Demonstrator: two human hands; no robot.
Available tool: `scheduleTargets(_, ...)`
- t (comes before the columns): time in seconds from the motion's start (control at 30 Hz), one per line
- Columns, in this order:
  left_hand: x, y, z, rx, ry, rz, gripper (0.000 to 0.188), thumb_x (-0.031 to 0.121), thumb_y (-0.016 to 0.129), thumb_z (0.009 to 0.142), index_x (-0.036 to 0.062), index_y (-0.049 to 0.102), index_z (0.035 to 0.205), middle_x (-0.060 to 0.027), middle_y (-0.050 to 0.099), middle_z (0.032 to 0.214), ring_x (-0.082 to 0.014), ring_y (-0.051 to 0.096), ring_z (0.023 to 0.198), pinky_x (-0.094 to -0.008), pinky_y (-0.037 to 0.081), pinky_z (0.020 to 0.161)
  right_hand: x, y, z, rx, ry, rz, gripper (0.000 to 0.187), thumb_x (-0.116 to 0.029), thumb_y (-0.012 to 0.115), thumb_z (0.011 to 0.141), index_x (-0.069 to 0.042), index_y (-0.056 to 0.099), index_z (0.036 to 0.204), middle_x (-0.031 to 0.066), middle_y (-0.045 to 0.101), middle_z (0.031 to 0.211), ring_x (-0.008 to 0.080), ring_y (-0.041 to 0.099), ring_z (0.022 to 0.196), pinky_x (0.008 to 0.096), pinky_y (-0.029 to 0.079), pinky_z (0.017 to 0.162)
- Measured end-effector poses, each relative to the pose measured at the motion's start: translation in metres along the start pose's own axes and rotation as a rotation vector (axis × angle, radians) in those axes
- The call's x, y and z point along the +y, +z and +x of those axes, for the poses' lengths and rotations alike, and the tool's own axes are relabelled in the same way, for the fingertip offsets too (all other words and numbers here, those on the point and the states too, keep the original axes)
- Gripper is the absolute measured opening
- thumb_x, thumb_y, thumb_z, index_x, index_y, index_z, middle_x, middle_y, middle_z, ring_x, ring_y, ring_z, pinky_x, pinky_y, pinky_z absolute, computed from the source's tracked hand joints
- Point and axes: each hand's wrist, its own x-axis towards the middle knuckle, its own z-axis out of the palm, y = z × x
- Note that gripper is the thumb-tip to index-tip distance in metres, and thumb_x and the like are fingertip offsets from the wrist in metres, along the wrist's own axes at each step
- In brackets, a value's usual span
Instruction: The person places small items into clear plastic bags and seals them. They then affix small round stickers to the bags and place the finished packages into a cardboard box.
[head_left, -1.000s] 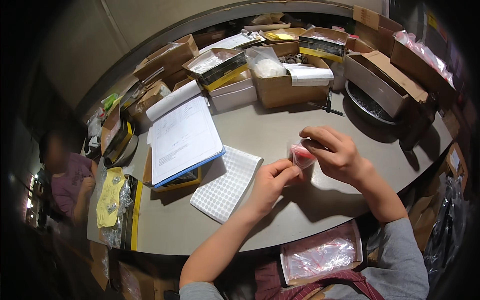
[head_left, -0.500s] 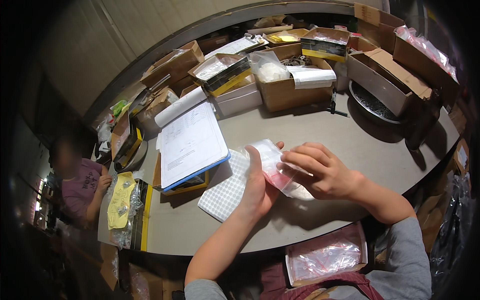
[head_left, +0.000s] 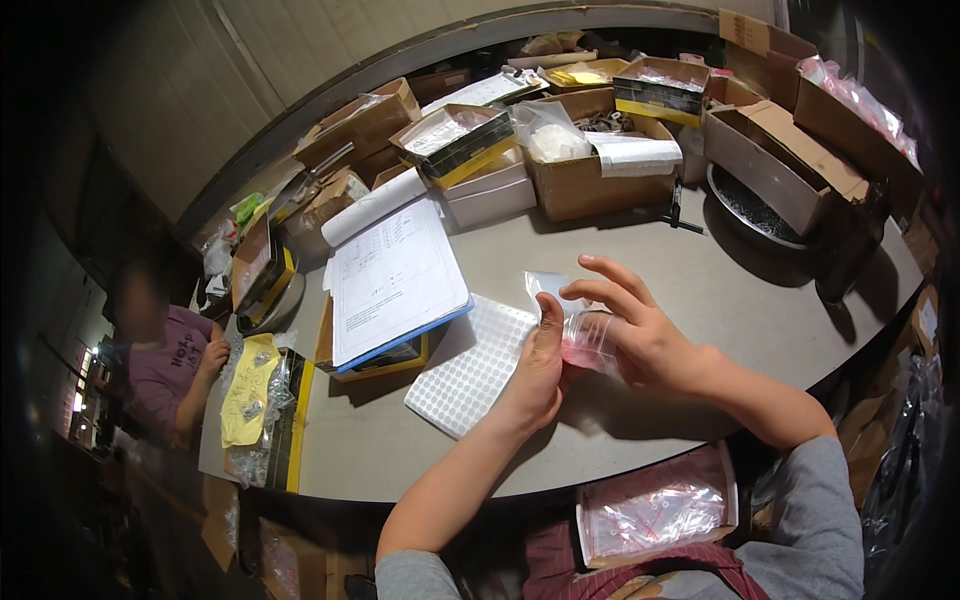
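Observation:
Between my hands, above the table's near side, is a small clear plastic bag (head_left: 588, 340) with a pinkish-red part low on it. My left hand (head_left: 542, 372) grips it from the left, thumb pointing up. My right hand (head_left: 645, 335) has its thumb side against the bag; its index and middle fingers stretch out above it. Whether anything lies inside the bag is hard to make out. Just left of my left hand, a white sheet of round grey stickers (head_left: 470, 368) lies flat, its corner partly under the clipboard's shadow.
A blue clipboard with papers (head_left: 400, 275) rests tilted on a box. Cardboard boxes (head_left: 600, 190) line the far edge, beside a metal bowl of dark small parts (head_left: 755, 210). A box of clear bags (head_left: 655, 510) sits at my lap. Another person (head_left: 165, 350) is at the left.
My hands have drawn closer together and the bag is now bent between them. My right fingers have lifted and spread. The whole view has shifted slightly.

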Motion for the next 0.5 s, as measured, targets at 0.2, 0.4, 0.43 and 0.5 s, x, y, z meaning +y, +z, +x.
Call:
scheduleTargets(0.2, 0.009, 0.011, -0.005, -0.041, 0.003, 0.052, 0.096, 0.081, 0.029, 0.094, -0.0038, 0.049, 0.135, -0.0156, 0.065, 0.119, -0.0221, 0.069, 0.109, -0.036, 0.057, 0.096, 0.01, -0.003, -0.002, 0.028, 0.03, 0.039, 0.022, -0.006, 0.075, 0.076, 0.0, 0.065, 0.095, 0.018, 0.053, 0.134, 0.0469, 0.038, 0.139, 0.0573, 0.039, 0.11)
scheduleTargets(0.4, 0.01, 0.01, -0.005, 0.099, -0.031, 0.196, 0.096, 0.082, 0.022, 0.095, -0.0024, 0.061, 0.122, -0.0139, 0.069, 0.108, -0.0221, 0.071, 0.099, -0.0348, 0.058, 0.088, 0.015, 0.002, -0.006, -0.122, 0.038, 0.025, 0.028, -0.006, 0.079, 0.072, 0.002, 0.065, 0.095, 0.0181, 0.049, 0.139, 0.0474, 0.032, 0.145, 0.06, 0.034, 0.114)
scheduleTargets(0.43, 0.011, 0.014, -0.007, 0.098, -0.041, 0.282, 0.097, 0.082, 0.017, 0.096, -0.0002, 0.061, 0.123, -0.0127, 0.069, 0.108, -0.0217, 0.07, 0.098, -0.0344, 0.057, 0.084, 0.013, 0.007, -0.009, -0.119, 0.024, 0.007, 0.029, -0.006, 0.08, 0.071, 0.003, 0.065, 0.095, 0.0182, 0.049, 0.14, 0.0476, 0.03, 0.146, 0.0602, 0.034, 0.114)
scheduleTargets(0.5, 0.015, 0.025, -0.012, 0.119, -0.031, 0.378, 0.098, 0.082, 0.012, 0.096, 0.0019, 0.062, 0.123, -0.0118, 0.07, 0.104, -0.0211, 0.07, 0.092, -0.0324, 0.057, 0.078, 0.011, 0.007, -0.01, -0.11, 0.025, 0.002, 0.031, -0.003, 0.08, 0.07, 0.004, 0.064, 0.096, 0.0183, 0.048, 0.14, 0.047, 0.03, 0.145, 0.0603, 0.034, 0.114)
